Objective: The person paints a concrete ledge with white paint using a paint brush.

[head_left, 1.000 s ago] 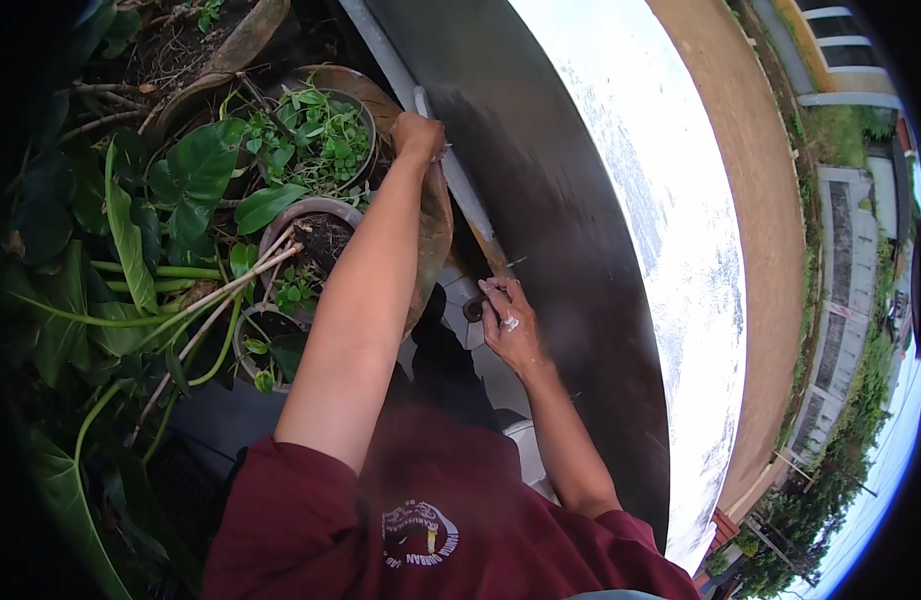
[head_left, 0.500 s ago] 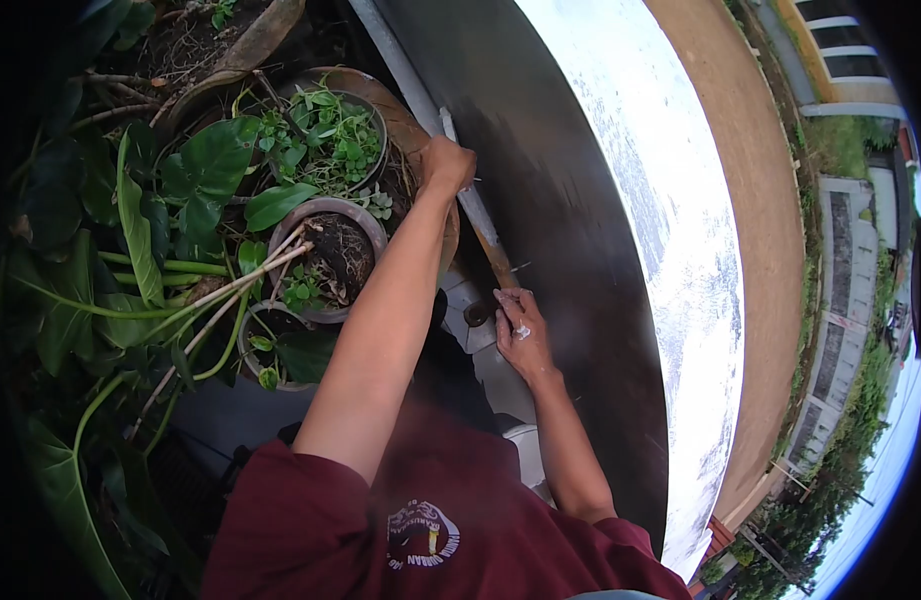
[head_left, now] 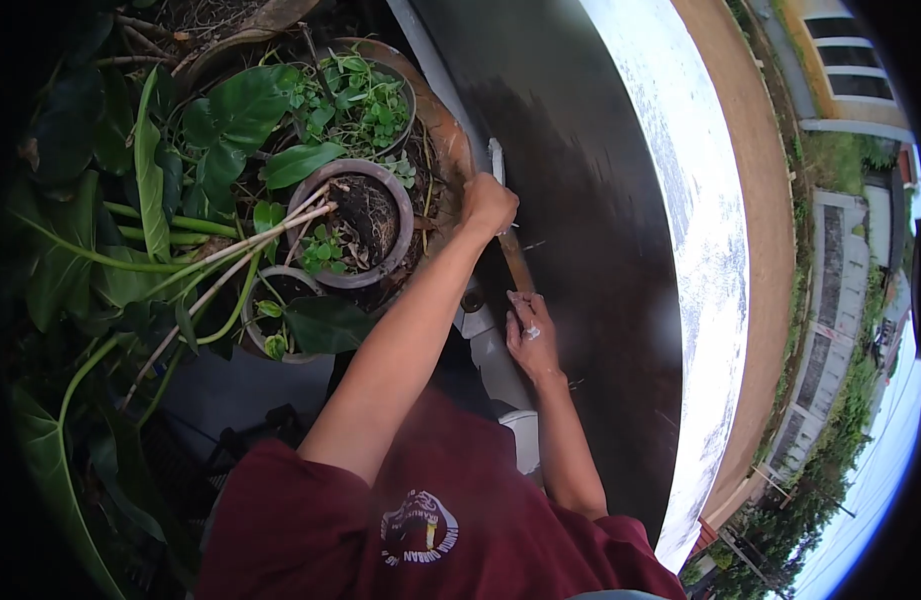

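My left hand (head_left: 490, 206) is closed in a fist on a narrow tool with a white end (head_left: 495, 158); its handle is hidden in the fist. The white end points away from me, beside the dark wall (head_left: 600, 270). A narrow brownish strip (head_left: 516, 262) runs along the wall between my hands. At the strip's near end, my right hand (head_left: 533, 335) has its bent fingers against it, seemingly gripping it. White matter is smeared on my right fingers.
Left of my arm are a round pot of soil (head_left: 404, 235), potted small-leaved plants (head_left: 355, 110) and large-leaved plants (head_left: 70, 255). Beyond the dark wall lies its bright white top (head_left: 705, 240). Pale blocks or containers (head_left: 525, 440) stand below my right hand.
My left hand, with the white-ended tool, has come toward me along the wall, closer to my right hand. The right hand has also shifted slightly toward me. The view has turned a little.
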Tool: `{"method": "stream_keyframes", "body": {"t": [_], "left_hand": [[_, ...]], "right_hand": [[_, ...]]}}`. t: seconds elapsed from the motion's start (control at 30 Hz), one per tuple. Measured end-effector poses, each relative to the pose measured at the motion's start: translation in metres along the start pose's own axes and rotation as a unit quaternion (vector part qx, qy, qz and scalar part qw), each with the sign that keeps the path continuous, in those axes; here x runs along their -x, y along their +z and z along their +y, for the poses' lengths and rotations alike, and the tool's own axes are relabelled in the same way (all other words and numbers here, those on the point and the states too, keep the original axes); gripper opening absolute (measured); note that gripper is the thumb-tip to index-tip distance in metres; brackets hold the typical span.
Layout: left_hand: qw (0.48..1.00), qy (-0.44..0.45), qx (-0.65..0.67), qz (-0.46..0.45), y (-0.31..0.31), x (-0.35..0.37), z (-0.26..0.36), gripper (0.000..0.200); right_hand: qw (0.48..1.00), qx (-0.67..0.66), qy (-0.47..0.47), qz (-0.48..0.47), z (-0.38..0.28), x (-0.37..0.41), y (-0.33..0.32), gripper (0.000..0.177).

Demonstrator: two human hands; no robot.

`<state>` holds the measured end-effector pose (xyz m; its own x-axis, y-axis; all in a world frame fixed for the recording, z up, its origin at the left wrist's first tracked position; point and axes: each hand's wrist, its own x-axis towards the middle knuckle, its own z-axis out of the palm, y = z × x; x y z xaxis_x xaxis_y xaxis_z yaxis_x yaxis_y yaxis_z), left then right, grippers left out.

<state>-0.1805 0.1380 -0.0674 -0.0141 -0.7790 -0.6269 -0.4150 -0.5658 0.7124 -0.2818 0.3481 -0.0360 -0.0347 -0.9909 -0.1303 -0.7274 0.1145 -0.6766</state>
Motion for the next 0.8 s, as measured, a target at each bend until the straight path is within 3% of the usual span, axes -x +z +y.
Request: {"method": "stream_keyframes", "body": {"t": [0.13, 0.23, 0.33, 0.43, 0.47, 0.53, 0.67, 0.73, 0.8], "left_hand": [[0.997, 0.061, -0.052, -0.004, 0.017, 0.033, -0.026, 0.023], [0.991, -0.028, 0.044, -0.125, 0.003, 0.068, -0.025, 0.024], [0.995, 0.07, 0.037, -0.058, -0.005, 0.085, -0.042, 0.025], [0.989, 0.097, 0.098, 0.058, -0.019, 0.081, -0.029, 0.029], [0.98, 0.155, 0.053, 0.116, -0.024, 0.07, -0.023, 0.034], [0.962, 0.189, 0.019, 0.197, -0.029, 0.035, -0.011, 0.032], [0.975, 0.113, -0.015, 0.189, -0.054, -0.025, 0.032, 0.029], [0.963, 0.103, -0.088, 0.231, -0.053, -0.059, 0.04, 0.029], [0.973, 0.065, -0.064, 0.213, -0.052, -0.087, 0.042, 0.029]], "right_hand": [[1.0, 0.002, 0.013, -0.006, 0.004, 0.017, 0.005, 0.037], [0.999, 0.015, 0.027, -0.015, 0.005, 0.028, 0.004, 0.036], [0.999, 0.028, 0.023, -0.011, 0.005, 0.035, 0.0, 0.036], [0.999, 0.035, 0.01, 0.011, 0.009, 0.042, -0.005, 0.037], [0.999, 0.035, 0.01, 0.012, 0.01, 0.042, -0.006, 0.036], [1.0, 0.025, 0.015, 0.011, 0.011, 0.036, -0.004, 0.034], [0.999, -0.005, -0.016, 0.031, -0.005, -0.013, 0.002, 0.028], [0.997, -0.029, -0.038, 0.053, -0.018, -0.05, 0.006, 0.028], [0.995, -0.054, -0.05, 0.066, -0.019, -0.083, 0.015, 0.028]]}}
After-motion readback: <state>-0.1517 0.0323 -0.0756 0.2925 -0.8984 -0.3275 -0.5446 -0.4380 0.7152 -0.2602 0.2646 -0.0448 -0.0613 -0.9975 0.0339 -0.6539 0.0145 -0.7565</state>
